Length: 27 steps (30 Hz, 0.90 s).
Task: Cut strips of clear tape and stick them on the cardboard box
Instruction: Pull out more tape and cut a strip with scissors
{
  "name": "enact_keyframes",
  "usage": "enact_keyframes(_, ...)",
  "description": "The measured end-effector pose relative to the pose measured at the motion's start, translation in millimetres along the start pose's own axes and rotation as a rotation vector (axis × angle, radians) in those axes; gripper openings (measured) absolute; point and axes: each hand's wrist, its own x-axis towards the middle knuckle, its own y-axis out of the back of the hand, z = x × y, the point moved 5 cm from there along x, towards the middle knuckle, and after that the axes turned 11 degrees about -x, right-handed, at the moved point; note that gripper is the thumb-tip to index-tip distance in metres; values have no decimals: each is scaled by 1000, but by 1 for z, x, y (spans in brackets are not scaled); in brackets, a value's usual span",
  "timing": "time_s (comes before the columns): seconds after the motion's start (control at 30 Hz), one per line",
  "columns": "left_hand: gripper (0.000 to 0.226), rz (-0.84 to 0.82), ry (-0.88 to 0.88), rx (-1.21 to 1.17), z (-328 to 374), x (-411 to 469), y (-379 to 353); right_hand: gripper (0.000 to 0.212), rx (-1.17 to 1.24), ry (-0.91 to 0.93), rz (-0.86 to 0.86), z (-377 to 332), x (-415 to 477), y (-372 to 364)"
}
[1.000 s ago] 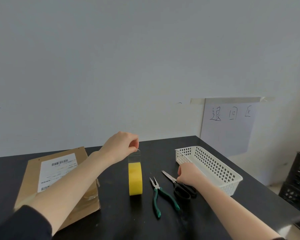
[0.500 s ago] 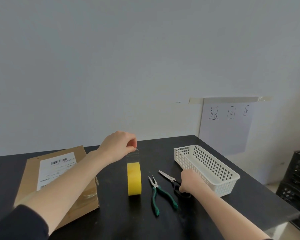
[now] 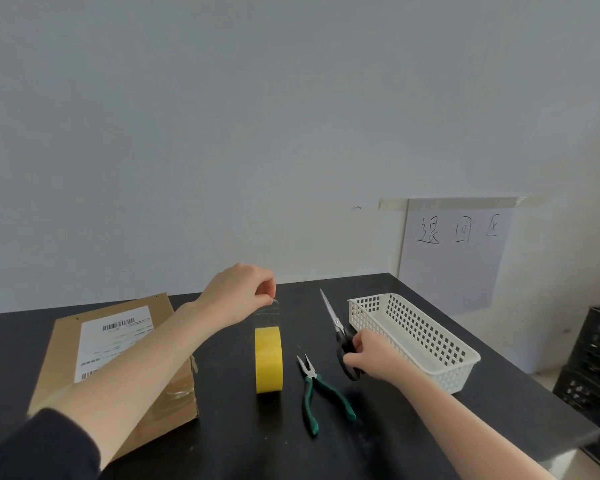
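A yellow tape roll (image 3: 269, 359) stands on edge on the black table (image 3: 326, 452). My left hand (image 3: 238, 293) pinches the free end of a clear tape strip (image 3: 267, 315) pulled up from the roll. My right hand (image 3: 371, 356) grips the black handles of the scissors (image 3: 336, 323), lifted with the blades pointing up and away. The flat cardboard box (image 3: 66, 341) with a white shipping label lies at the left under my left forearm.
Green-handled pliers (image 3: 314, 393) lie between the roll and my right hand. A white perforated basket (image 3: 430, 348) stands at the right, close to the table's edge. A paper sign hangs on the wall behind it. Black crates sit on the floor at far right.
My right hand closed on the scissors' handles and lifted them off the table, blades swinging upward. My left hand kept holding the tape end above the roll.
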Motion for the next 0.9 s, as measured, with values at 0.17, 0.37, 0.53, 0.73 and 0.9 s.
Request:
enact_keyframes(0.17,2,0,6,5,0,1,1,42,122,96,74,-2,1,22)
enact_keyframes(0.37,2,5,11,8,0,1,1,99,-99,170,-18,-10,-1,37)
enact_keyframes(0.53,2,0,9,10,0,2,0,70,-136,282,48,-22,0,42)
enact_keyframes(0.73,0,-3,7,17,0,0,0,72,-228,328,61,-34,2,44)
enact_keyframes(0.9,0,-5,-7,11,2,0,0,72,-287,356,46,-45,5,46)
